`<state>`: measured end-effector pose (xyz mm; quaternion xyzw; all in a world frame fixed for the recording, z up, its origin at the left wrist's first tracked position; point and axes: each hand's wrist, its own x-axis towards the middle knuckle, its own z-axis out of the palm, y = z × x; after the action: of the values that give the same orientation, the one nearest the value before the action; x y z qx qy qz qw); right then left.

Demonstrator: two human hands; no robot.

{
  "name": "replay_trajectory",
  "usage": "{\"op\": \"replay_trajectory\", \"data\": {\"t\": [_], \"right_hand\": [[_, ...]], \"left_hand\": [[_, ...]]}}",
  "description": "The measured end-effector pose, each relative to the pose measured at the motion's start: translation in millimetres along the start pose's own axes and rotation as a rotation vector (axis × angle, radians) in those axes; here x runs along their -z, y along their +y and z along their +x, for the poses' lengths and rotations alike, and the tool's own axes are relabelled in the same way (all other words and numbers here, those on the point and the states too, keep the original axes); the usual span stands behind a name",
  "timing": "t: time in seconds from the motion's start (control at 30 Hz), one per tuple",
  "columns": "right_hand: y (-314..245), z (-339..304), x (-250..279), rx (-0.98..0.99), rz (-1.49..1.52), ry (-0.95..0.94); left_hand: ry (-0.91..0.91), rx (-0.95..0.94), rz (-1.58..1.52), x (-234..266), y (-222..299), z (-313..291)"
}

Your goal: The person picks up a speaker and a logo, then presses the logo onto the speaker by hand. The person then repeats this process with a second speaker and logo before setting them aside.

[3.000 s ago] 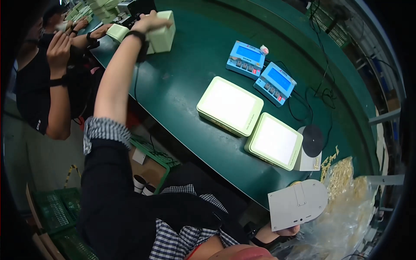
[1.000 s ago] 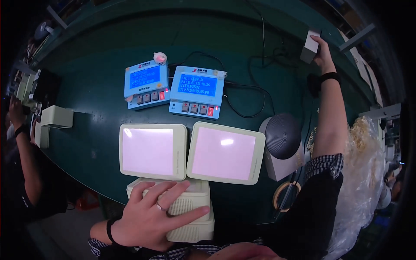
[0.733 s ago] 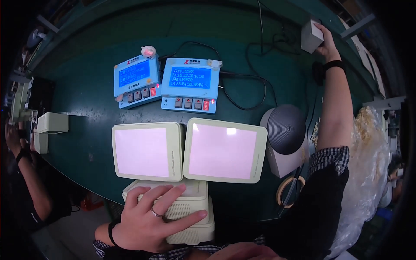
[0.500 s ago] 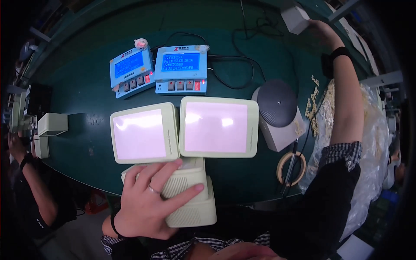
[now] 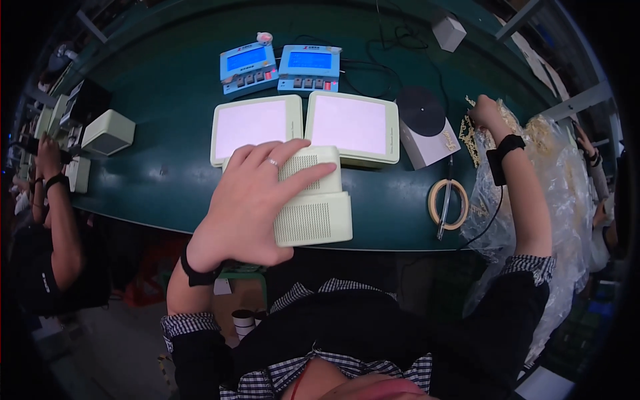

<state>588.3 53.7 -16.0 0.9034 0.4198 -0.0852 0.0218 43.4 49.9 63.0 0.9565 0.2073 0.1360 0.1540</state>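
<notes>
My left hand (image 5: pixel 250 207) lies over a cream box with a grille (image 5: pixel 310 170), fingers across its far side and thumb along the grille. Its fingers grip this box, though part of the hold is hidden. A second cream box (image 5: pixel 313 221) with a similar grille sits nearer to me, partly below it. My right hand (image 5: pixel 488 112) is at a scatter of small pale pieces (image 5: pixel 472 145) on the right of the table. Its fingers are curled together, and anything between them is too small to see. Two cream units with pale pink panels, a left one (image 5: pixel 259 128) and a right one (image 5: pixel 353 127), lie beyond my left hand.
Two blue boxes with lit screens (image 5: pixel 248 61) (image 5: pixel 309 61) stand farther back. A white box with a dark round disc (image 5: pixel 420 112) is right of centre, near a tape roll (image 5: pixel 437 212). A clear plastic bag (image 5: pixel 560 193) fills the right edge. A co-worker's arm (image 5: pixel 60 213) shows left.
My right hand has let go of the white box at the back right and come nearer, down to the small pale pieces. My left hand stays on the cream box; the whole view has shifted.
</notes>
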Motion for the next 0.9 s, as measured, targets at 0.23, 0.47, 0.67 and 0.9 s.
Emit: {"op": "replay_trajectory", "data": {"t": [0.23, 0.47, 0.67, 0.9], "right_hand": [[30, -14, 11, 0.202, 0.019, 0.479], [-10, -124, 57, 0.336, 0.349, -0.006], [3, -90, -52, 0.366, -0.116, 0.454], [-18, -132, -46, 0.564, 0.084, 0.432]], "left_hand": [[0.039, -0.032, 0.025, -6, 0, -2], [0.037, -0.003, 0.044, -7, 1, -8], [0.057, -0.048, 0.054, -6, -2, -2], [0.047, -0.016, 0.036, -5, 0, -5]]}}
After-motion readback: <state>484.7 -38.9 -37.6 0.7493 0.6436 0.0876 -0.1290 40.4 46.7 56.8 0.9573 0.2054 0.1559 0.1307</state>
